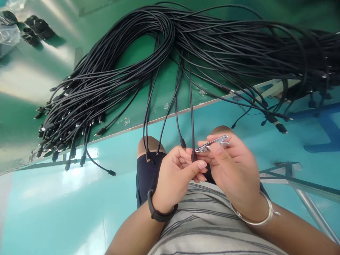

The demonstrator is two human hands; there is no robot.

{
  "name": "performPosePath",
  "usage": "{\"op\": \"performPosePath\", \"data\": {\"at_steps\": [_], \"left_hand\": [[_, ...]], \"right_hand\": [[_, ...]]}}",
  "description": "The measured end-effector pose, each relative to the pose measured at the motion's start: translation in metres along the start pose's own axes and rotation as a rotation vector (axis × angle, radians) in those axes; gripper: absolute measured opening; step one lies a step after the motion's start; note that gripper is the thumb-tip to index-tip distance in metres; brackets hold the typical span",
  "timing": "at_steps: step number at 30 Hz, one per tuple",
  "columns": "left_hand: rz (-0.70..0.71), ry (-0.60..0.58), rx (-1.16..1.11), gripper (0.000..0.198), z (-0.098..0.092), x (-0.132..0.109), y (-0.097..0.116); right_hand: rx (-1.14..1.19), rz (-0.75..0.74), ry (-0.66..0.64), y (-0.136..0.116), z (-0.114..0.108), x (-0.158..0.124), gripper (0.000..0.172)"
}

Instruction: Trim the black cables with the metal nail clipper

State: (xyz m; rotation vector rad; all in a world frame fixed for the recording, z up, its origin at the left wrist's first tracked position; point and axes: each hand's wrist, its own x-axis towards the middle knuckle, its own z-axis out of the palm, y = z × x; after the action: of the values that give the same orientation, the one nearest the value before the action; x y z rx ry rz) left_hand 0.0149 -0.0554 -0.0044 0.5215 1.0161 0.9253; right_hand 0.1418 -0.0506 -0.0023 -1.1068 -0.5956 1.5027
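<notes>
My left hand (176,173) pinches the plug end of a black cable (191,117) that hangs down from the green table (32,78). My right hand (233,166) is closed around a small shiny metal clipper-like tool (212,143), its tip touching the cable's connector (194,157). Both hands meet over my lap, above dark shorts and a striped shirt. A few other cable ends (147,156) dangle beside my left hand.
A large bundle of black cables (186,46) lies looped across the green table, with many connector ends (61,131) hanging over its edge. Dark coiled items (34,30) sit at the far left. A metal frame (305,191) stands at my right over the teal floor.
</notes>
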Motion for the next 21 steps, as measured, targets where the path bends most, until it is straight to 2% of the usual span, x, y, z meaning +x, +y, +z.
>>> {"op": "performPosePath", "data": {"at_steps": [7,11,17,21], "left_hand": [[-0.008,0.016,0.01,0.031,0.004,0.0,0.001],[-0.008,0.026,0.003,0.031,0.004,-0.001,-0.001],[0.035,-0.025,0.115,0.03,-0.004,-0.009,-0.007],[0.032,0.01,0.339,0.034,-0.009,-0.011,-0.012]], "right_hand": [[-0.039,-0.005,0.027,0.001,-0.002,0.0,0.018],[0.043,0.012,0.032,0.003,-0.002,0.002,0.015],[0.181,0.034,-0.16,0.002,-0.008,0.022,0.011],[0.276,0.222,-0.346,-0.004,-0.007,0.04,0.02]]}}
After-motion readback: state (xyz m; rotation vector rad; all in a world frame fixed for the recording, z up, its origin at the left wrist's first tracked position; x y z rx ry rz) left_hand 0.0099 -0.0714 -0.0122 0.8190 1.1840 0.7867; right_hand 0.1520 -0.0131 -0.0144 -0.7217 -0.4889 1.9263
